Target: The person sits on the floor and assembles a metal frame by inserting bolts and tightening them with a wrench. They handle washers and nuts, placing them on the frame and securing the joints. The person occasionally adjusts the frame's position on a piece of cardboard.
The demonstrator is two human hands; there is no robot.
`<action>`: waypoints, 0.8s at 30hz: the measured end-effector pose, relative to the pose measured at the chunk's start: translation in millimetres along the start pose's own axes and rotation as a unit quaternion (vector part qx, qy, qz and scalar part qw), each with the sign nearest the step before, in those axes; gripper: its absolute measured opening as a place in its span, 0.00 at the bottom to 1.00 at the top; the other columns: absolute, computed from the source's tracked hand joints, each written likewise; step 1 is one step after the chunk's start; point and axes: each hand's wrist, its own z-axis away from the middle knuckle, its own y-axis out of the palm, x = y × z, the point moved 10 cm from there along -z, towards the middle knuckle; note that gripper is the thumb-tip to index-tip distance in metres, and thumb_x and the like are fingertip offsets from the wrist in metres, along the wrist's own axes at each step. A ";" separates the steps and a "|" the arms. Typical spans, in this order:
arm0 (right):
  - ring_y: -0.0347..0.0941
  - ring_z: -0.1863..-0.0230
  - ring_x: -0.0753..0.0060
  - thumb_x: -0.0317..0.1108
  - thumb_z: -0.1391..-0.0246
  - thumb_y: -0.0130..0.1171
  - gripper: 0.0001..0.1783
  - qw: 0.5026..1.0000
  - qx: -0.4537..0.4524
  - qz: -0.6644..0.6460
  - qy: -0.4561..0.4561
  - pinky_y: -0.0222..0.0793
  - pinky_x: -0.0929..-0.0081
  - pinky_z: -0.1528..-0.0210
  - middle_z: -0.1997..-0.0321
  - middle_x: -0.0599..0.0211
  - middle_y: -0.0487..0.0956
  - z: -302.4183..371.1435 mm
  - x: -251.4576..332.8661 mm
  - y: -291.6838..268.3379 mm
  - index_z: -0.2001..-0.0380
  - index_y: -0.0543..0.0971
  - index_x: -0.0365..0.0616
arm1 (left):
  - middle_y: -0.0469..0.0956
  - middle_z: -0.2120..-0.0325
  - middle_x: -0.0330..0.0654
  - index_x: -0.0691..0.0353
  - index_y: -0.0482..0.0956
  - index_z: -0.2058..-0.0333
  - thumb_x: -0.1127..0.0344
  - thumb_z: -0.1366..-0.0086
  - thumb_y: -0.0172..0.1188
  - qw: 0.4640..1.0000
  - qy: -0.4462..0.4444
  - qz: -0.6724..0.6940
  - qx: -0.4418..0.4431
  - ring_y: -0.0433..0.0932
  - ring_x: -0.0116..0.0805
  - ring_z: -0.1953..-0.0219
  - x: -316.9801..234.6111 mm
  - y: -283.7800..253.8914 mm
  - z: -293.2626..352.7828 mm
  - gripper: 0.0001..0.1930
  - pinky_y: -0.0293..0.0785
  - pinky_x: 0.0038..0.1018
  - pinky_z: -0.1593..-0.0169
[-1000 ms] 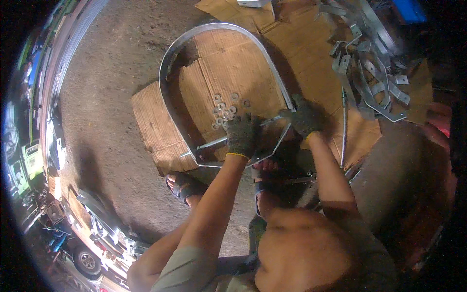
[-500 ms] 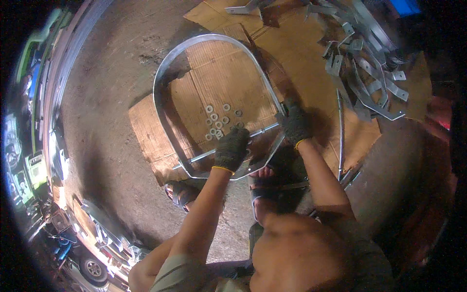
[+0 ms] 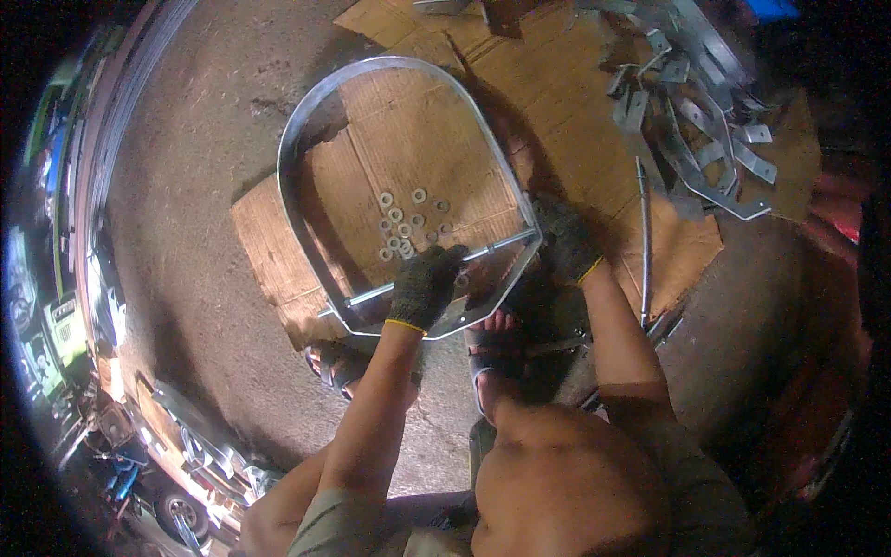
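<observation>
A bent flat-metal hoop frame [image 3: 385,62] rests over cardboard, rounded at its far end and angled at its near end. A long metal rod [image 3: 492,248] crosses its near part, its left end jutting past the frame's left side. My left hand [image 3: 425,290], in a dark knit glove with a yellow cuff edge, is closed around the rod near its middle. My gloved right hand [image 3: 568,239] is closed at the frame's right side, where the rod meets it; some of its fingers are hidden. Several washers [image 3: 404,229] lie loose on the cardboard inside the frame.
Bent metal brackets [image 3: 710,148] are heaped at the far right on the cardboard sheet [image 3: 575,102]. Another rod [image 3: 645,241] lies right of my right hand. My sandalled feet [image 3: 495,348] are by the frame's near edge. Long metal lengths [image 3: 139,102] run along the left.
The view has shifted slightly, so the scene sits a little further left. My right hand has moved lower along the frame's right side, and the rod's right end now reaches that side.
</observation>
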 end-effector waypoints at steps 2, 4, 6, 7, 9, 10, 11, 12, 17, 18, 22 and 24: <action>0.76 0.58 0.68 0.41 0.31 0.53 0.17 0.997 0.036 0.060 0.010 0.74 0.67 0.54 0.53 0.66 0.81 4.9 -1.9 3.4 0.47 0.80 0.43 | 0.81 0.65 0.50 0.49 0.81 0.48 0.67 0.33 0.55 0.997 -0.032 -0.036 0.057 0.82 0.55 0.62 -8.3 -3.1 -4.4 0.16 0.78 0.46 0.60; 0.78 0.59 0.68 0.38 0.28 0.49 0.17 0.966 0.041 -0.151 0.206 0.76 0.68 0.55 0.54 0.65 0.81 7.4 -23.8 9.8 0.47 0.80 0.44 | 0.81 0.65 0.50 0.49 0.81 0.49 0.66 0.33 0.55 1.000 0.000 -0.024 0.002 0.82 0.54 0.63 -7.6 -8.5 -0.4 0.15 0.78 0.47 0.62; 0.78 0.60 0.67 0.39 0.28 0.50 0.17 0.820 0.014 -0.414 0.394 0.75 0.68 0.55 0.56 0.64 0.82 25.0 -40.9 31.8 0.47 0.80 0.43 | 0.82 0.65 0.48 0.48 0.80 0.48 0.64 0.33 0.56 0.999 0.013 -0.049 -0.010 0.83 0.53 0.62 -3.8 -6.3 -0.3 0.15 0.78 0.46 0.63; 0.78 0.60 0.66 0.39 0.29 0.50 0.17 0.762 0.007 -0.477 0.437 0.75 0.68 0.55 0.56 0.64 0.82 30.1 -40.5 40.2 0.47 0.80 0.43 | 0.82 0.65 0.47 0.48 0.80 0.48 0.63 0.33 0.56 0.999 0.007 -0.052 0.005 0.83 0.53 0.62 0.3 -2.4 0.4 0.16 0.78 0.45 0.62; 0.78 0.62 0.67 0.41 0.29 0.52 0.17 0.844 0.042 -0.407 0.347 0.75 0.69 0.57 0.59 0.66 0.82 13.8 -26.9 31.3 0.47 0.80 0.42 | 0.82 0.64 0.46 0.48 0.78 0.46 0.63 0.34 0.57 0.998 0.002 -0.056 0.037 0.83 0.51 0.61 6.1 5.5 0.4 0.17 0.79 0.45 0.61; 0.77 0.63 0.70 0.42 0.30 0.53 0.17 0.908 0.041 -0.321 0.267 0.74 0.71 0.57 0.60 0.68 0.81 7.4 -32.8 21.6 0.48 0.80 0.43 | 0.83 0.59 0.44 0.48 0.76 0.43 0.62 0.34 0.57 0.995 -0.003 -0.064 0.083 0.84 0.50 0.58 13.5 17.3 -2.4 0.20 0.80 0.43 0.57; 0.76 0.64 0.72 0.42 0.30 0.54 0.17 0.956 0.034 -0.224 0.188 0.74 0.73 0.58 0.62 0.70 0.81 11.6 -52.6 11.7 0.48 0.80 0.43 | 0.83 0.57 0.44 0.48 0.76 0.42 0.62 0.33 0.56 0.996 -0.007 -0.036 0.078 0.84 0.49 0.57 8.9 14.4 -10.2 0.20 0.80 0.43 0.56; 0.76 0.64 0.74 0.43 0.31 0.55 0.17 0.962 0.042 -0.204 0.176 0.73 0.74 0.59 0.62 0.71 0.81 10.1 -52.5 14.7 0.49 0.80 0.43 | 0.83 0.55 0.44 0.48 0.76 0.41 0.62 0.33 0.56 0.997 -0.023 -0.017 0.072 0.84 0.49 0.55 10.9 2.4 -11.5 0.20 0.80 0.43 0.55; 0.75 0.65 0.75 0.45 0.31 0.55 0.17 0.887 0.072 -0.355 0.287 0.72 0.74 0.62 0.64 0.73 0.80 2.3 -30.4 28.7 0.51 0.81 0.44 | 0.83 0.50 0.45 0.48 0.79 0.43 0.62 0.29 0.53 0.995 -0.077 -0.006 0.062 0.83 0.47 0.50 29.0 -23.7 -34.9 0.18 0.80 0.41 0.50; 0.75 0.65 0.74 0.45 0.30 0.54 0.17 0.869 0.072 -0.394 0.290 0.72 0.73 0.63 0.65 0.73 0.80 2.7 -28.5 31.8 0.52 0.81 0.44 | 0.84 0.52 0.44 0.48 0.80 0.44 0.59 0.29 0.52 0.999 -0.041 0.025 0.008 0.84 0.46 0.50 27.7 -31.9 -34.5 0.17 0.79 0.39 0.48; 0.73 0.67 0.75 0.49 0.30 0.52 0.19 0.944 0.064 -0.185 0.267 0.70 0.73 0.64 0.66 0.72 0.79 -1.4 -27.9 27.5 0.56 0.82 0.46 | 0.84 0.51 0.44 0.47 0.79 0.43 0.56 0.32 0.55 0.996 -0.028 -0.016 0.084 0.83 0.47 0.50 26.7 -2.0 -18.5 0.20 0.79 0.40 0.47; 0.73 0.67 0.76 0.51 0.30 0.52 0.20 0.953 0.018 -0.121 0.278 0.69 0.73 0.64 0.66 0.71 0.79 10.2 -46.3 11.0 0.57 0.82 0.46 | 0.84 0.51 0.44 0.47 0.78 0.43 0.55 0.33 0.57 0.993 0.019 -0.087 0.072 0.83 0.49 0.50 8.8 14.7 -15.4 0.21 0.79 0.41 0.48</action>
